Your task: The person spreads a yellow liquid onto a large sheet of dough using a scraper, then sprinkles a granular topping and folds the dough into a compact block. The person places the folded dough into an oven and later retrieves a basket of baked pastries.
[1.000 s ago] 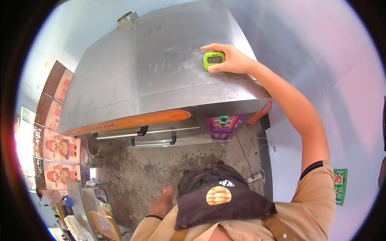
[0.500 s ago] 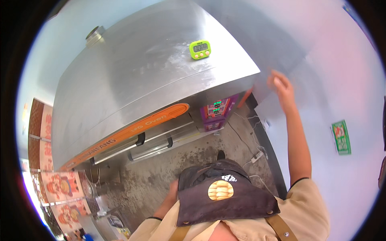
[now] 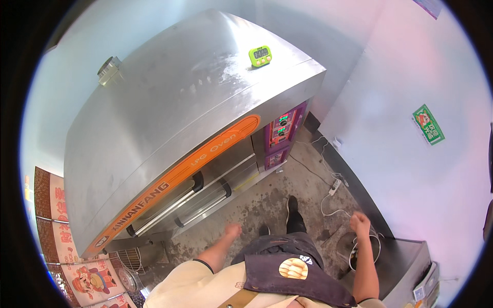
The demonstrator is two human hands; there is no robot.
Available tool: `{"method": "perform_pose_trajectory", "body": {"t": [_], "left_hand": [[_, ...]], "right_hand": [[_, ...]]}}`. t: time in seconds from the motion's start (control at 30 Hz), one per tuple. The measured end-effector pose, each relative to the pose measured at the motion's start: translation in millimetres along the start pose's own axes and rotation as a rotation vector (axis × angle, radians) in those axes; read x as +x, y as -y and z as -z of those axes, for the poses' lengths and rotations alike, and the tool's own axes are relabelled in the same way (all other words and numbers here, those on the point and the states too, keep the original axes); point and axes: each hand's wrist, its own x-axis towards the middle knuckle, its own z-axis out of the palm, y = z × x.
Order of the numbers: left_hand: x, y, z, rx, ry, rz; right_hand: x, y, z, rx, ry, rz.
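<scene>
My right hand [image 3: 360,223] hangs low on the right by the wall, fingers curled closed, with nothing visible in it. A white cable loop lies on the floor behind and below it. My left hand [image 3: 233,230] is held over the floor in front of the oven's lower handle [image 3: 208,208], apart from it; its fingers are small and blurred. A large steel oven [image 3: 169,97] with an orange front strip and purple control panel [image 3: 283,126] fills the left and centre. On its top stands a lime-green digital timer [image 3: 260,56], which neither hand touches.
On the floor at the right lie a power strip [image 3: 335,187] and loose cables. A metal cabinet [image 3: 405,262] stands at the lower right. A green sign [image 3: 428,124] is on the right wall. At the lower left are a wire rack [image 3: 129,261] and printed hanging panels [image 3: 92,280].
My right hand has dropped from beside the oven's upper right corner to low near the floor cables. My left hand has come forward into fuller view. The view has shifted, showing more floor.
</scene>
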Motion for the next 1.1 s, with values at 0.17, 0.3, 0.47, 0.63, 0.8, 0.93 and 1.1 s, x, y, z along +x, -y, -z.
{"method": "perform_pose_trajectory", "body": {"t": [0.17, 0.3, 0.47, 0.63, 0.8, 0.93, 1.1], "left_hand": [[-49.7, 68.0, -19.0, 0.155, 0.065, 0.044], [-82.8, 112.1, 5.4, 0.240, -0.054, -0.238], [-135.6, 138.6, 5.9, 0.112, -0.183, -0.109], [-163.7, 143.7, -46.7, -0.004, -0.295, 0.068], [-166.7, 122.1, -105.5, -0.065, -0.343, 0.155], [-158.5, 92.0, -140.4, -0.096, -0.342, 0.139], [-151.9, 69.3, -153.3, -0.104, -0.340, 0.119]], "right_hand": [[35.7, 228.8, -103.7, -0.189, 0.023, 0.689], [12.5, 441.8, -238.9, -0.113, 0.264, 1.186], [50.0, 568.9, -361.6, -0.438, 0.384, 1.768], [92.7, 586.9, -409.5, -0.508, 0.826, 1.475], [91.8, 585.4, -419.0, -0.485, 0.987, 1.339], [102.8, 590.1, -414.4, -0.470, 1.042, 1.485], [127.7, 597.5, -398.3, -0.385, 1.217, 1.205]]}}
